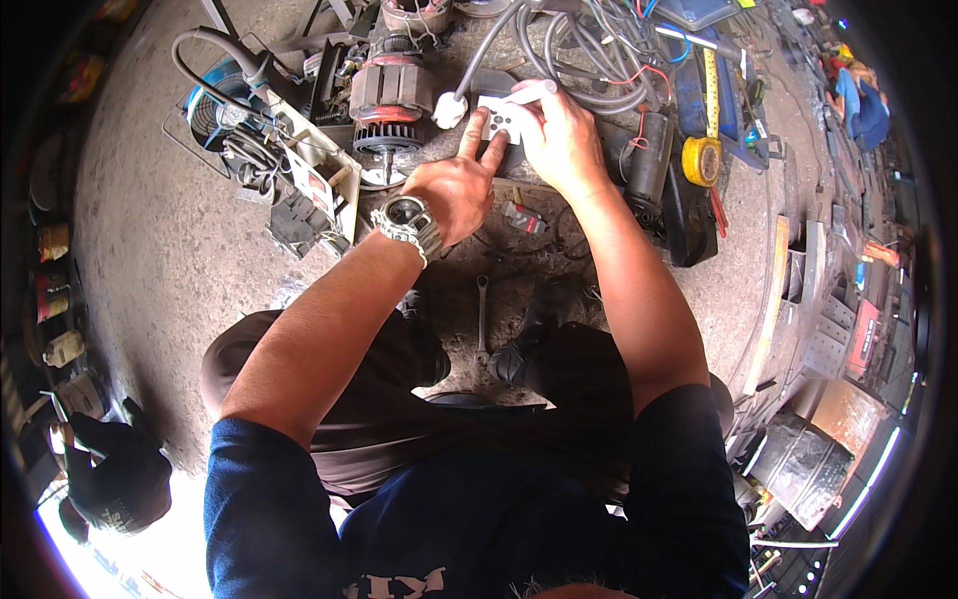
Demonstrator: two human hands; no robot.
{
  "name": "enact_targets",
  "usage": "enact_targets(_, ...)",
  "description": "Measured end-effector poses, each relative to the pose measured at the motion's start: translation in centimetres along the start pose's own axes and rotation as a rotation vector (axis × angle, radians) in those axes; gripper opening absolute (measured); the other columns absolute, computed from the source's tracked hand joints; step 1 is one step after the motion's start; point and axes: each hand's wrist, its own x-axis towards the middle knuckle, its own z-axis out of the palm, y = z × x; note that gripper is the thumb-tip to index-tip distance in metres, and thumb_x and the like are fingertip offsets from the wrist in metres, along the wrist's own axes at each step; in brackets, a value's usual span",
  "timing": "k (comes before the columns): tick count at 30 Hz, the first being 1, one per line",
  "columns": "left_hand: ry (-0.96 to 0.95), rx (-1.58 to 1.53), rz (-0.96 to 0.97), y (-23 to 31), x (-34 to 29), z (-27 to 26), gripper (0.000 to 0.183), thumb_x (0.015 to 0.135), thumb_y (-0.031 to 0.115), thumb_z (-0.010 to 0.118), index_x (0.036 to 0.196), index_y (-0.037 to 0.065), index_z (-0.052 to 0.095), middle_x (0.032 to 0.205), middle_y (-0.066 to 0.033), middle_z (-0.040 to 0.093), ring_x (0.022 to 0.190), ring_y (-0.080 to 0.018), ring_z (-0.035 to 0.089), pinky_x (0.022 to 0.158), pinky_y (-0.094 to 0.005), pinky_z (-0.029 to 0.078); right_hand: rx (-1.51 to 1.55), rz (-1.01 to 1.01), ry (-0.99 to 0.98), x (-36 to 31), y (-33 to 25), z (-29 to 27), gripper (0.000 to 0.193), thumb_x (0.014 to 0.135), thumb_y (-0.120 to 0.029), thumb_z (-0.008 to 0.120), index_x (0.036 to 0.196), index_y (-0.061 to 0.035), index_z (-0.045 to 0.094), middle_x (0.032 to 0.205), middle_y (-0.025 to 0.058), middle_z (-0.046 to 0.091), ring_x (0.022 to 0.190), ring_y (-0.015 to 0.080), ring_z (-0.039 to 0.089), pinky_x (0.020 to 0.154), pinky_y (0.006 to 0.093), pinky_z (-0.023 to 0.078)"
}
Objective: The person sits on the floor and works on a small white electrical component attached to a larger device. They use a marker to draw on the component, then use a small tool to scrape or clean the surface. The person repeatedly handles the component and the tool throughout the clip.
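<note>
My left hand [459,192], a watch on its wrist, reaches forward with two fingers stretched out. Their tips press on a small white card [500,121] with several black dots, lying on a dark flat surface. My right hand [565,140] is closed around a white, pen-like stick [532,93], held low over the card's far right side. The stick's tip is too small to make out. Just left of the card lies a whitish plug-like piece [450,111] on a grey cable.
Left of my hands stands a motor core with a fan [391,92], beside a metal housing with wires [311,165]. Coiled grey cables [599,75] lie beyond. At right are a dark cylinder [651,158] and a yellow tape measure [702,161]. A wrench [483,317] lies between my feet.
</note>
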Motion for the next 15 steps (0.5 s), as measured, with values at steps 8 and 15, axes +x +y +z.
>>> enact_targets(8,-0.057,-0.012,-0.017,-0.01,0.10,-0.46,0.087,0.100,0.027,0.068,0.173,0.006,0.026,0.177,-0.0374,0.014,0.099,-0.0369,0.082,0.077,-0.0456,0.069,0.004,-0.011,-0.033,0.01,0.24,-0.04,0.017,0.102,-0.016,0.073,0.113,-0.0074,0.064,0.108,0.0150,0.076,0.098,0.0418,0.076,0.083,0.0508,0.061)
enact_targets(15,-0.056,-0.031,-0.026,0.02,0.07,-0.39,0.087,0.100,0.028,0.068,0.173,0.006,0.025,0.179,-0.0354,0.010,0.096,-0.0383,0.082,0.078,-0.0464,0.069,-0.041,0.013,-0.025,-0.10,0.01,-0.04,0.018,0.102,-0.016,0.073,0.115,-0.0080,0.064,0.109,0.0152,0.076,0.097,0.0422,0.076,0.082,0.0513,0.061)
